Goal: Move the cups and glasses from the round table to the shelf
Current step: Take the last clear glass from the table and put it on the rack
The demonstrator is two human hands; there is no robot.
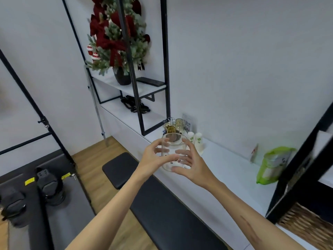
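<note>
Head view. A clear glass [173,152], upright with its mouth up, is held between both hands above the near edge of a long white shelf [227,165]. The left hand [155,158] curls round the glass's left side, fingers spread across its front; the right hand [191,164] cups the right side and lower part, thumb near the base. A small dark printed figure marks the lower wall of the glass. Just beyond the glass, on the shelf, stands a wire rack [172,126] holding amber-tinted glasses, with two white paper cups [195,138] bearing green marks immediately to its right; whether the held glass touches the shelf cannot be determined, as the hands cover its base. Farther right on the shelf lies a green bag [272,165]. To the near left, a black padded bench [144,192] runs alongside the shelf. On an upper tier at the far left stands a potted arrangement [117,38] of red and green foliage.
</note>
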